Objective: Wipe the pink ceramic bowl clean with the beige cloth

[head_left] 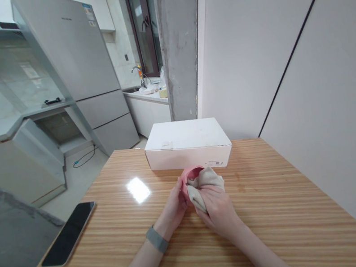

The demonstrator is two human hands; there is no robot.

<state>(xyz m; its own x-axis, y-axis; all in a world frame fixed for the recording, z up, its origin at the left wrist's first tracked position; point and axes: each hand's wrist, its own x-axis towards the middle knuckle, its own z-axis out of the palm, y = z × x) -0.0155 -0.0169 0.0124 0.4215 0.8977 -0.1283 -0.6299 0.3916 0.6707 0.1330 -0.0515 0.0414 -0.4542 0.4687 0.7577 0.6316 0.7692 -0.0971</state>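
Observation:
A pink, round, hollow container, perhaps a cup or bowl [191,171], is held up above the table with its opening turned partly toward me. My left hand [176,204] is closed around its left side. A bunched beige cloth [210,178] is gripped in my right hand [220,213], and part of it lies against the container's rim and into its opening. The cloth hides much of the container's right side and inside. My left wrist wears a grey band.
Behind my hands, a white box [187,137] lies on the wooden table [279,207]. A phone [69,234] rests near the table's left edge. A white wall [285,42] borders the right; a fridge [76,55] and sink counter stand beyond.

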